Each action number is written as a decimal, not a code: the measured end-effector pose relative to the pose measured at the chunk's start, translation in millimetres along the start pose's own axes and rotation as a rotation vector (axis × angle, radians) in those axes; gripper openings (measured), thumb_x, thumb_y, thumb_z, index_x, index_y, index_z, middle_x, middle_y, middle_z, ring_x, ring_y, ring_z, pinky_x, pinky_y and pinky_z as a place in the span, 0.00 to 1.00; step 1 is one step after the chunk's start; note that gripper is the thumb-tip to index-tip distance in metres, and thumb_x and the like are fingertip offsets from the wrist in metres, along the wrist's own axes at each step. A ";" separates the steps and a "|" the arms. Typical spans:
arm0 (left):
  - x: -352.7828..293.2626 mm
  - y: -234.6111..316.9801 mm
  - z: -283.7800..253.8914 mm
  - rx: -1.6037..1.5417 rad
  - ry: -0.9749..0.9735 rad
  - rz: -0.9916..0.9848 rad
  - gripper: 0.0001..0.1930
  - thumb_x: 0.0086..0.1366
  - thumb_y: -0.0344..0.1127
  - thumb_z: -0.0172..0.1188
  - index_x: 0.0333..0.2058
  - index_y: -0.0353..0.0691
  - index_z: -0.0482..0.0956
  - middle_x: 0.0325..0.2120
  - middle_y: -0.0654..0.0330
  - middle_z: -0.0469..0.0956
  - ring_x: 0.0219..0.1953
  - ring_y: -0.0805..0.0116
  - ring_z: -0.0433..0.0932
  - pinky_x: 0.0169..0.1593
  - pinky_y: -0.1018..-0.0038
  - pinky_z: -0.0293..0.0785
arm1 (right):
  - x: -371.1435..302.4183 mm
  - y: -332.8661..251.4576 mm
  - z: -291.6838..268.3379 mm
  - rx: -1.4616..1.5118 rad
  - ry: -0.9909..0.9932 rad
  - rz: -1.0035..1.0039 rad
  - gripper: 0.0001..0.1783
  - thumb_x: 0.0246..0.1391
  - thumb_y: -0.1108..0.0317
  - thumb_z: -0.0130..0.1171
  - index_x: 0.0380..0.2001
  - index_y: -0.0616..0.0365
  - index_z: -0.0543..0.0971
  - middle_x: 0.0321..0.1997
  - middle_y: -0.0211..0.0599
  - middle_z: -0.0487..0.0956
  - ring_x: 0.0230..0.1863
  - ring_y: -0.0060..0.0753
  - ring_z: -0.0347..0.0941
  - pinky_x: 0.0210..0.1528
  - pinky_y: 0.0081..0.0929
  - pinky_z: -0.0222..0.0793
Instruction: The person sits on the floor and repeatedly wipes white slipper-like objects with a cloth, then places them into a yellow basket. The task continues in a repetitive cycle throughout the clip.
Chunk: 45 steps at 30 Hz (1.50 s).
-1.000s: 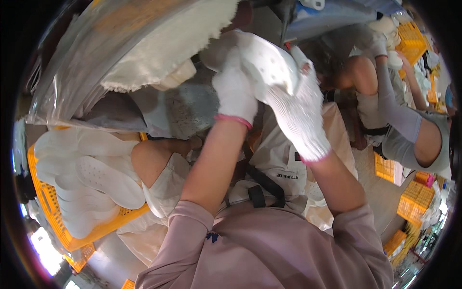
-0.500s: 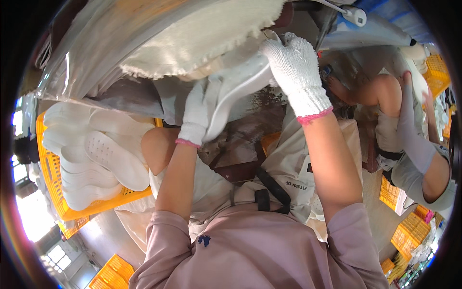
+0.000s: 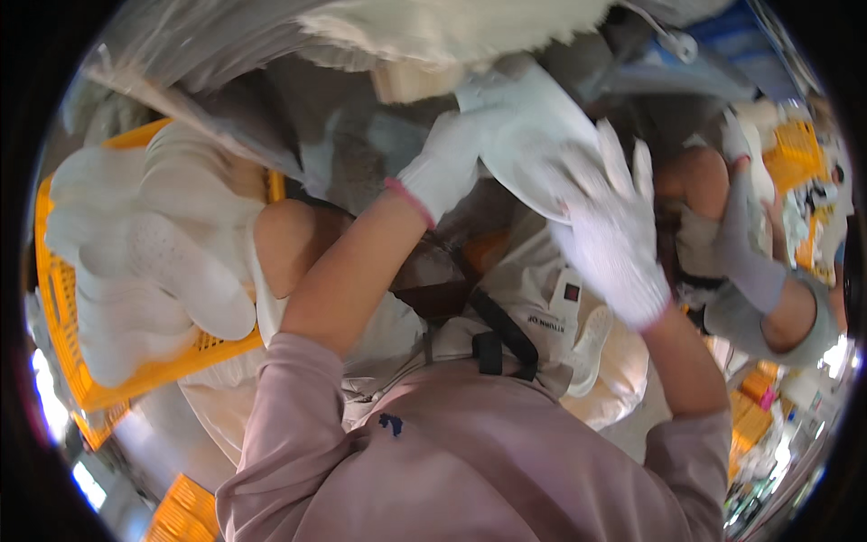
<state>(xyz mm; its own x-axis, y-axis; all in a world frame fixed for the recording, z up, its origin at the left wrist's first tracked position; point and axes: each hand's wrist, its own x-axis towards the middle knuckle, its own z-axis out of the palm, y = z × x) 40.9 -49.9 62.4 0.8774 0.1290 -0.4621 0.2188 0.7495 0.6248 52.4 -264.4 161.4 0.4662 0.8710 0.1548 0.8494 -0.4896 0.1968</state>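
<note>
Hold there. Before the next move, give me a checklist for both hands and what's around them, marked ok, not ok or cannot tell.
1. Left hand on the white sole: ok, it appears to hold the left edge.
2. Right hand closed around the sole: not ok, its fingers are spread over the near end.
3. Sole clear of the fringed cloth: cannot tell, they look close and the view blurs.
4. Yellow crate upright: ok, white soles piled inside.
5. Co-worker's hand clear: ok, apart, farther right.
</note>
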 end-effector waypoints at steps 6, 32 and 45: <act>-52.9 -8.9 -29.7 -0.535 -0.187 0.037 0.33 0.76 0.66 0.50 0.58 0.39 0.77 0.50 0.49 0.82 0.53 0.49 0.81 0.60 0.53 0.78 | 16.1 -79.8 -7.4 0.519 0.128 -0.024 0.28 0.53 0.69 0.67 0.60 0.49 0.81 0.58 0.35 0.85 0.46 0.42 0.87 0.40 0.38 0.83; 1.9 -5.9 -42.1 -0.082 0.062 0.578 0.23 0.77 0.57 0.52 0.52 0.43 0.78 0.41 0.53 0.82 0.45 0.54 0.82 0.53 0.61 0.78 | 120.6 -90.6 23.4 0.943 0.185 0.290 0.19 0.61 0.56 0.67 0.45 0.63 0.84 0.35 0.59 0.84 0.43 0.60 0.82 0.48 0.43 0.78; -25.6 6.8 -36.2 -0.588 -0.120 0.012 0.36 0.73 0.80 0.39 0.44 0.52 0.77 0.31 0.61 0.78 0.32 0.61 0.81 0.37 0.65 0.83 | 56.7 -115.2 -24.1 1.264 -0.126 0.410 0.24 0.61 0.58 0.69 0.53 0.63 0.78 0.39 0.52 0.84 0.39 0.58 0.84 0.45 0.43 0.81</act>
<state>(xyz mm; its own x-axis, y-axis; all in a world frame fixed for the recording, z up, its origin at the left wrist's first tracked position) 4.5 -24.6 55.7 0.9280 0.0907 -0.3615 -0.0339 0.9865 0.1604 -25.0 -159.5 170.8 0.7025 0.7021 -0.1168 0.2554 -0.4018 -0.8794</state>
